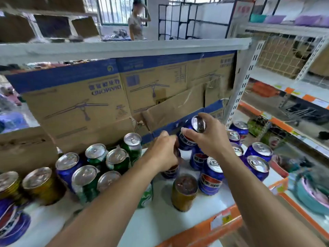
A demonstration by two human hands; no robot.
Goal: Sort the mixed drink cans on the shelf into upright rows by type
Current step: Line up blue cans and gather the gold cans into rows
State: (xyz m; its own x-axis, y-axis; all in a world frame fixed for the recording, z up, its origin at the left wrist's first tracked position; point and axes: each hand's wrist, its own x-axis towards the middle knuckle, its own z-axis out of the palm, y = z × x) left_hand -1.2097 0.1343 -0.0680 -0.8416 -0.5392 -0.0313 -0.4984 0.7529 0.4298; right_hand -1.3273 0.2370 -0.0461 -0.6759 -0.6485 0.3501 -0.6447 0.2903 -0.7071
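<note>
The right hand (208, 138) has its fingers curled round a tilted blue can (186, 142), held above the shelf. It is best righted and set down gently among the blue cans (259, 149) at the right. The left hand (163, 150) seems to grip another can (170, 172), which is mostly hidden. On the white shelf (160, 220), cardboard cartons (80, 104) stand at the far side, green cans (117, 157) at the left and a gold can (184, 191) near.

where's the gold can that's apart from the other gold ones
Head view: the gold can stands upright right of centre, near the front of the shelf, just left of the nearest blue can.
</note>
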